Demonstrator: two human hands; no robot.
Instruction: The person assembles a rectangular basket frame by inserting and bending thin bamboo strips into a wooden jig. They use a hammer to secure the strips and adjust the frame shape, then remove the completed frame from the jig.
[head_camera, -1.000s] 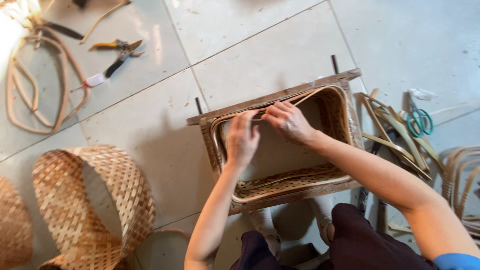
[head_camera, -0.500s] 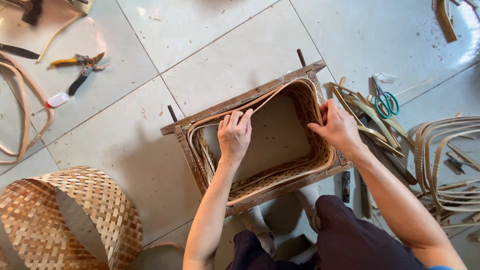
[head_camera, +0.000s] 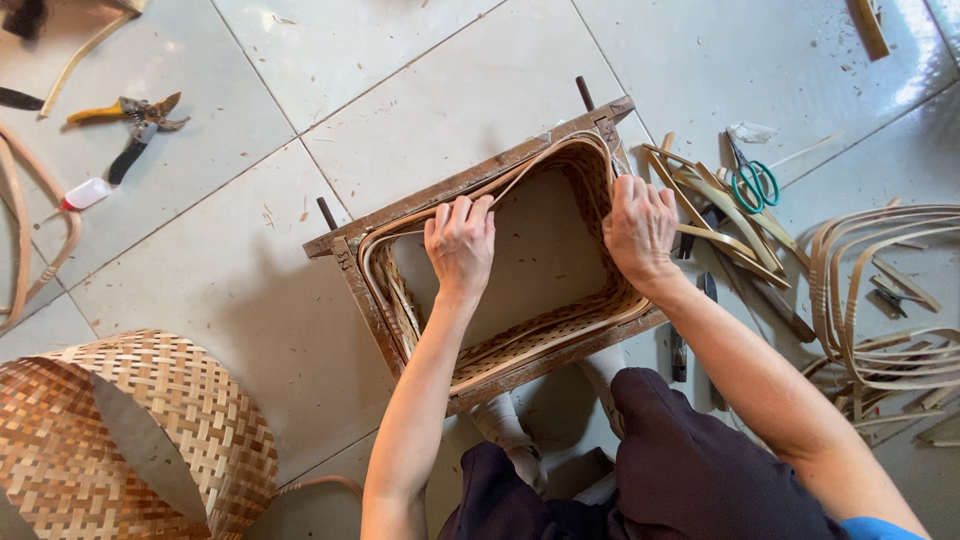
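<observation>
A rectangular woven basket (head_camera: 520, 345) sits inside a wooden frame mould (head_camera: 400, 215) on the tiled floor, held between my feet. A pale cane strip (head_camera: 545, 160) runs along the inside of its rim. My left hand (head_camera: 460, 242) presses this strip against the far rim, fingers curled over the edge. My right hand (head_camera: 640, 225) grips the right side of the rim, fingers over the strip near the far right corner.
A woven round basket (head_camera: 130, 440) lies at the lower left. Yellow-handled pliers (head_camera: 125, 110), a black-handled cutter and a small glue bottle (head_camera: 85, 195) lie upper left. Green scissors (head_camera: 755, 180), loose cane strips (head_camera: 715, 200) and bent cane hoops (head_camera: 880, 300) lie to the right.
My right hand has moved from the far rim to the right side of the basket. My left hand stays on the far rim. The camera has shifted, so the basket appears further left.
</observation>
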